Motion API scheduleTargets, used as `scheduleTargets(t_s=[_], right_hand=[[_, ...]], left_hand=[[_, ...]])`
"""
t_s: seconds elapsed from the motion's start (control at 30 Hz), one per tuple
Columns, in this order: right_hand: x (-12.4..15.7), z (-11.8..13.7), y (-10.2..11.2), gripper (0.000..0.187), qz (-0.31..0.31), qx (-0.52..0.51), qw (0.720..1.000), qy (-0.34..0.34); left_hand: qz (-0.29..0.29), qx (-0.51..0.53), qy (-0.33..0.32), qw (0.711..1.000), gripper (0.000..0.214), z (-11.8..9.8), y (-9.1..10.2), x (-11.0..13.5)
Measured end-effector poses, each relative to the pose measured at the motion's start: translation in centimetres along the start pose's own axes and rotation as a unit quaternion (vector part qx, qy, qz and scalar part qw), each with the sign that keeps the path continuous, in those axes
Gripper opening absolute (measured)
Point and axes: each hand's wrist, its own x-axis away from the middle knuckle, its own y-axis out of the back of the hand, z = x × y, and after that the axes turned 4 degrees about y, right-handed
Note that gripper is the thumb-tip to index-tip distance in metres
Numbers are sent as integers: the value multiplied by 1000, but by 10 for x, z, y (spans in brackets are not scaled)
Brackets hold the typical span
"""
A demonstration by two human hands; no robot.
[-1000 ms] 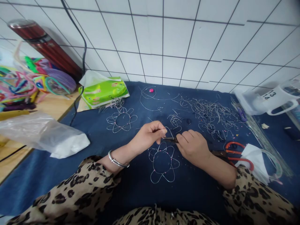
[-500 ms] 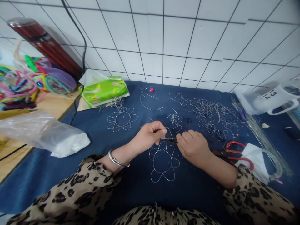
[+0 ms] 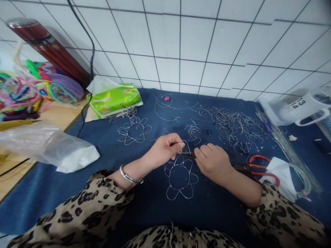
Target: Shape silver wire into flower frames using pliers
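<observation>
My left hand (image 3: 169, 147) pinches a short curved piece of wire (image 3: 188, 145) between thumb and fingers. In my right hand (image 3: 213, 162) is a pair of pliers (image 3: 188, 154), its handles mostly hidden by the closed fingers. The pliers' dark jaws point left and meet the wire by my left fingertips. Just below both hands, a flower-shaped wire frame (image 3: 179, 188) with small pink beads lies flat on the blue cloth (image 3: 155, 210). Another wire flower (image 3: 134, 140) rests to the left of my left hand.
Tangled wire scraps (image 3: 232, 122) spread behind my right hand. Orange-handled scissors (image 3: 270, 177) lie by my right forearm, with straight wires (image 3: 292, 153) beyond. A white mug (image 3: 305, 106) stands far right. At left are a green tissue pack (image 3: 115, 100), a plastic bag (image 3: 51, 144) and a red thermos (image 3: 51, 48).
Almost nothing differs. Both hands keep their places, with the pliers still at the wire; the whole view has shifted very slightly.
</observation>
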Motion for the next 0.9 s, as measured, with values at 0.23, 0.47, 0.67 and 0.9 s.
scheduleTargets(t_s=[0.23, 0.47, 0.67, 0.9], right_hand=[[0, 0, 0, 17, 2, -15, 1000, -9], [1, 1, -1, 17, 5, -11, 1000, -8], [0, 0, -2, 15, 3, -23, 1000, -9], [2, -2, -3, 16, -16, -17, 1000, 4]], left_hand=[[2, -2, 2, 1000, 14, -3, -1, 1], [5, -5, 5, 1000, 15, -5, -1, 1], [9, -7, 8, 1000, 15, -4, -1, 1], [15, 27, 17, 999, 15, -5, -2, 1]])
